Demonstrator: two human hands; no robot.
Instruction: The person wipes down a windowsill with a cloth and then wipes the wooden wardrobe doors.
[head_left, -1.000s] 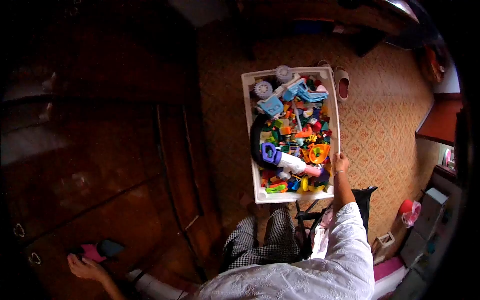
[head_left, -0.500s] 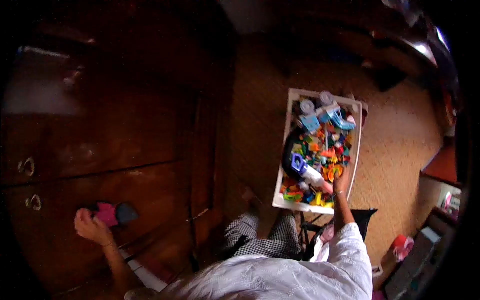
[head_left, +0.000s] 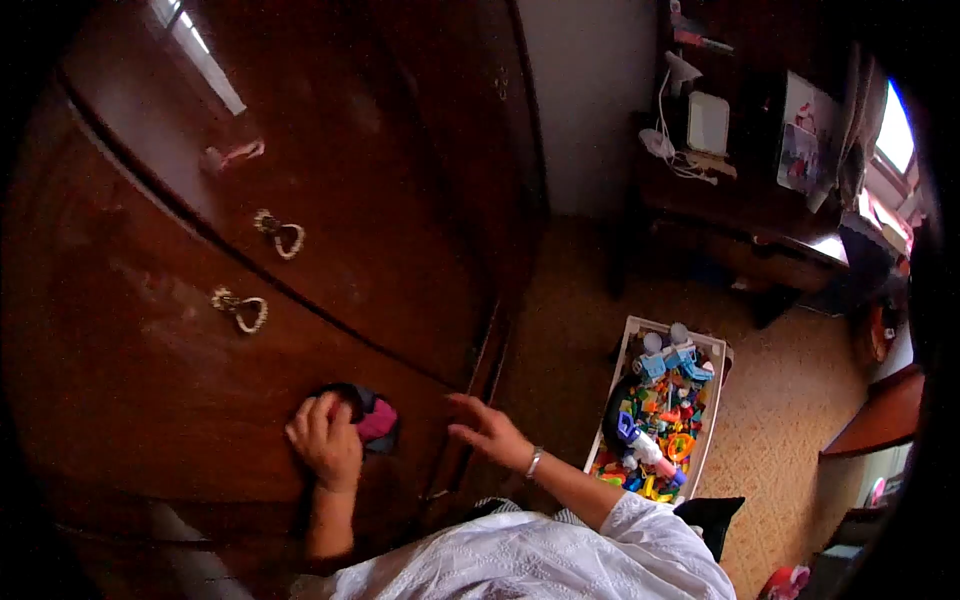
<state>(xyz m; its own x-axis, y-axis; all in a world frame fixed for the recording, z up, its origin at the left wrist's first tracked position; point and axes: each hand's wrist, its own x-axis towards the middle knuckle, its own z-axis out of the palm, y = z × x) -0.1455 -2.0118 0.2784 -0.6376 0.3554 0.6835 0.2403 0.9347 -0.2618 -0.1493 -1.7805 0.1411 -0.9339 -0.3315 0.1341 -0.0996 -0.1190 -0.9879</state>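
My left hand point(head_left: 325, 438) presses against the dark wooden cabinet door, its fingers curled over a soft-looking pink-and-grey piece point(head_left: 377, 418). Part of that piece is dark, and the hand hides some of it; its exact kind cannot be made out. To the right, my right hand point(head_left: 492, 436) is raised near the cabinet's edge with thumb and fingers apart and nothing in it. A bracelet circles the right wrist.
Two ornate ring handles point(head_left: 246, 311) stick out from the cabinet doors point(head_left: 150, 400). A white-rimmed bin point(head_left: 717, 375) of colourful toys stands on the patterned floor point(head_left: 770, 430) at right. Behind it, a dark desk point(head_left: 720, 205) carries a white lamp point(head_left: 682, 70).
My right hand has left the toy bin and come over to the cabinet, empty. The view has turned toward the cabinet. My left hand stays at the pink-and-grey piece.
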